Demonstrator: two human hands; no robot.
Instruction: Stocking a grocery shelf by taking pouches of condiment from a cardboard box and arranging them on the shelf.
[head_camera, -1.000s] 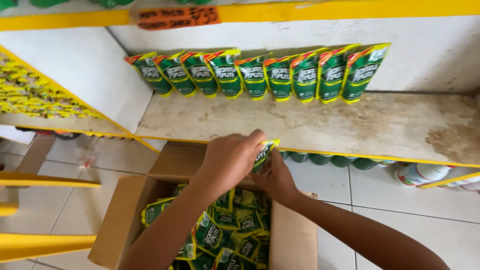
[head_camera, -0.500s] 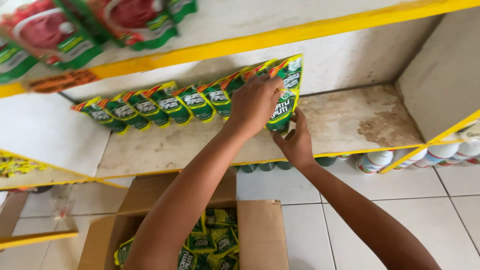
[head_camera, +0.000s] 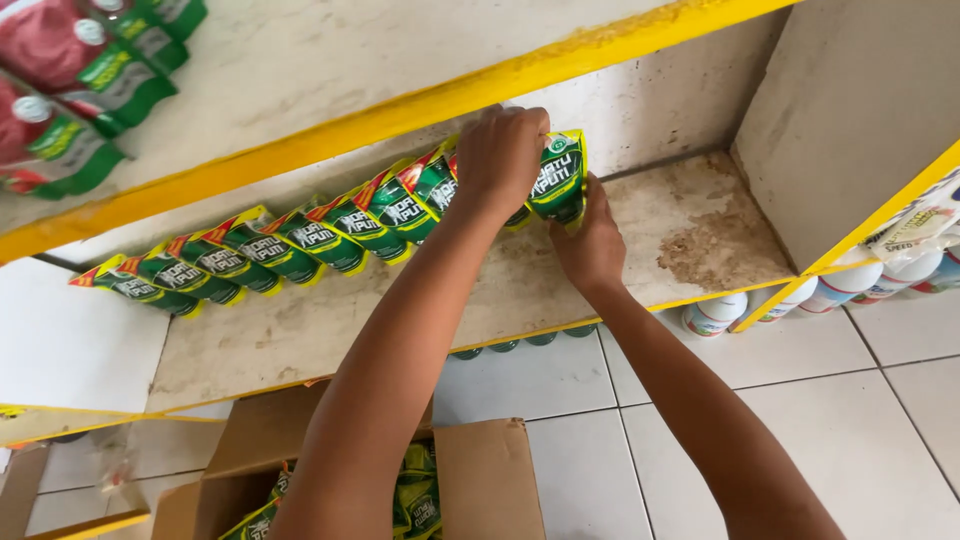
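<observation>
**A:** Where is the green pouch (head_camera: 558, 180) sitting right now?

**B:** At the right end of the row of green pouches (head_camera: 270, 248), which leans against the back wall of the shelf (head_camera: 400, 310). It stands upright, touching its neighbour, and the whole row slants the same way, each pouch overlapping the next. That overlap seems to be what keeps them standing: soft pouches would flop over alone.

**A:** And the hands?

**B:** The left hand (head_camera: 505, 155) comes in from above, its fingers curled closed over the top edge of the pouch, pinching it. The right hand (head_camera: 592, 245) sits lower, just beside the pouch's bottom, fingers pressed together against its side and base. I judge the upper hand keeps it upright while the lower one steadies the foot on the shelf board.

**A:** Why the end of the row?

**B:** The shelf to the right of it is bare, stained board, so that is the open side where a pouch fits without disturbing the others.

**A:** What else is around?

**B:** An open cardboard box (head_camera: 480, 480) on the tiled floor below, directly under the arms, with more green pouches inside. Red pouches (head_camera: 70, 110) lie on the shelf above, and white bottles (head_camera: 715, 312) stand under the shelf at the right.
</observation>
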